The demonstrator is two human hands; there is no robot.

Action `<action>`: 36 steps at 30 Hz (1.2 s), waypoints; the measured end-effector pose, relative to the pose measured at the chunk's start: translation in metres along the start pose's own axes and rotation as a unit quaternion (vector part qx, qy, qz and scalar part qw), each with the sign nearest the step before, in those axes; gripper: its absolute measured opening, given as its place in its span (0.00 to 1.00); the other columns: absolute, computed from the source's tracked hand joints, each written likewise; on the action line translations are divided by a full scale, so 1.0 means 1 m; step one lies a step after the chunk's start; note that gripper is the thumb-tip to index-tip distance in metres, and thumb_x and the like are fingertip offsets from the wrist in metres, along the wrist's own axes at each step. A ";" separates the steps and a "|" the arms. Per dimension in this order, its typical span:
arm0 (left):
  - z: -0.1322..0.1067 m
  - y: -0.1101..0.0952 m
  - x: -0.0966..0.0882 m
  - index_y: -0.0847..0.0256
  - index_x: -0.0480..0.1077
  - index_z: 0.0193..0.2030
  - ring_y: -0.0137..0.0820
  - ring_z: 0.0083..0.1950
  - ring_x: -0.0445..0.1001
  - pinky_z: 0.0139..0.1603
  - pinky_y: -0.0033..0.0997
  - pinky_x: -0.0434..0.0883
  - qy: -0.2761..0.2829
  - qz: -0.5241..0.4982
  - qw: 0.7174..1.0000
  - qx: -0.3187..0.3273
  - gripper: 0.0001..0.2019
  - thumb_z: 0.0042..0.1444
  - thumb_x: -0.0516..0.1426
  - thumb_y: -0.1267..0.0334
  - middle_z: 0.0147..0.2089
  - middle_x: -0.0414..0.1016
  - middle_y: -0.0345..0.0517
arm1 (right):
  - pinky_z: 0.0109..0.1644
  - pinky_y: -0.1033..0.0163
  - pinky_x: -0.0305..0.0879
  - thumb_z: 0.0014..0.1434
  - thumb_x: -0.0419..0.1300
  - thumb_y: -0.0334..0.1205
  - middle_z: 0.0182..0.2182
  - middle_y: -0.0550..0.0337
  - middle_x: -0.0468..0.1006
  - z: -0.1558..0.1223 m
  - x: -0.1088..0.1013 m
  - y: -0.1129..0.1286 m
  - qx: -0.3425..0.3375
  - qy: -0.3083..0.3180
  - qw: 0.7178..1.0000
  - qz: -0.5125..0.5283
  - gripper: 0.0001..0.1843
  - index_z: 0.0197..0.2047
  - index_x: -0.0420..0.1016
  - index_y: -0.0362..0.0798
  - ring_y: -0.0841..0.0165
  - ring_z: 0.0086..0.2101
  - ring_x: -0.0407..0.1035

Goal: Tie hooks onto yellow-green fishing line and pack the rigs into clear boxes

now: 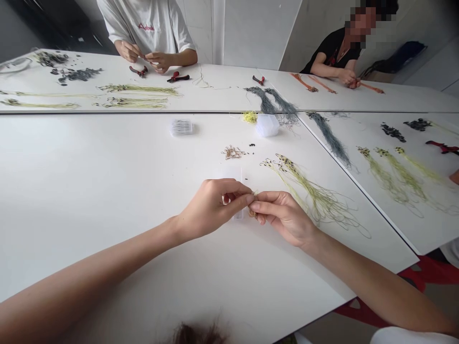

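Note:
Over the middle of the near table, my left hand (222, 205) and my right hand (283, 215) meet fingertip to fingertip, both closed in a pinch. A small gold-coloured wire piece (253, 213) shows under the right fingertips, with a bit of yellow thread above it. What the left fingers grip is mostly hidden. Beneath the hands stands a clear plastic box (237, 215), partly covered by them. A pile of gold-coloured wire pieces (233, 152) lies just beyond, beside tiny black bits (252, 145). Bundles of yellow-green cords (315, 188) with dark ends lie to the right.
Farther back are a clear box (181, 127), a white translucent container (267, 125) and a yellow thread clump (250, 117). Grey-blue cord bundles (332, 136) cross the table seams. Opposite, two people work with their hands near pliers (178, 77) and orange cords (304, 82).

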State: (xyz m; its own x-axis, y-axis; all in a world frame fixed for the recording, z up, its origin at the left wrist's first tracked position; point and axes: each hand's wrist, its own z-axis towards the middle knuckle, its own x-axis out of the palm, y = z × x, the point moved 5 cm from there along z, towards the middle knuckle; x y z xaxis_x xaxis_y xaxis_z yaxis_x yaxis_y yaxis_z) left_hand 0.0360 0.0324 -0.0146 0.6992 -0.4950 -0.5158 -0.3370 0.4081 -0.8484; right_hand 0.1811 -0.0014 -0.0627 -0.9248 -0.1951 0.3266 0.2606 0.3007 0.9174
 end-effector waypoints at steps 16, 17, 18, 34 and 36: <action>0.002 0.015 0.001 0.62 0.73 0.37 0.31 0.38 0.73 0.41 0.31 0.70 0.005 -0.165 0.979 -0.123 0.14 0.61 0.54 0.54 0.35 0.75 0.45 | 0.32 0.63 0.59 0.53 0.66 0.38 0.27 0.61 0.76 0.001 -0.004 0.004 -0.033 -0.036 0.999 -0.013 0.04 0.28 0.79 0.47 0.74 0.24 0.61; 0.001 0.013 0.002 0.62 0.73 0.37 0.31 0.39 0.73 0.42 0.31 0.70 0.012 -0.170 0.978 -0.120 0.14 0.61 0.54 0.54 0.36 0.75 0.45 | 0.32 0.63 0.59 0.53 0.67 0.38 0.27 0.60 0.76 0.001 -0.004 0.004 -0.033 -0.037 0.999 -0.012 0.04 0.29 0.80 0.47 0.73 0.24 0.62; 0.001 0.013 0.003 0.62 0.73 0.39 0.32 0.39 0.73 0.42 0.32 0.70 0.014 -0.176 0.977 -0.120 0.14 0.61 0.55 0.53 0.37 0.76 0.45 | 0.33 0.63 0.59 0.53 0.67 0.38 0.28 0.60 0.76 0.001 -0.004 0.003 -0.035 -0.036 0.999 -0.012 0.04 0.30 0.80 0.47 0.73 0.25 0.62; 0.000 0.014 0.000 0.59 0.75 0.43 0.31 0.36 0.71 0.37 0.30 0.68 -0.025 -0.089 0.988 -0.126 0.12 0.59 0.56 0.56 0.40 0.77 0.44 | 0.37 0.61 0.61 0.52 0.68 0.41 0.29 0.60 0.76 0.001 -0.012 0.007 -0.083 -0.101 0.991 -0.027 0.05 0.31 0.80 0.49 0.72 0.26 0.63; -0.002 0.012 0.006 0.58 0.75 0.43 0.29 0.33 0.70 0.35 0.30 0.69 0.011 -0.090 0.989 -0.118 0.12 0.60 0.55 0.56 0.40 0.78 0.44 | 0.38 0.61 0.60 0.52 0.68 0.40 0.27 0.62 0.74 0.001 -0.013 0.008 -0.094 -0.109 0.989 -0.027 0.04 0.30 0.80 0.50 0.72 0.27 0.62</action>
State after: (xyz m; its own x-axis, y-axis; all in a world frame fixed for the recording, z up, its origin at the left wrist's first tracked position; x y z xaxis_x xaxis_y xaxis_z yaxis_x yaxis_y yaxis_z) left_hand 0.0347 0.0331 -0.0277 0.7487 -0.5602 -0.3544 -0.3483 0.1224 -0.9293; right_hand 0.1950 0.0043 -0.0598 -0.9712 0.0050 0.2381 0.2371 0.1133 0.9649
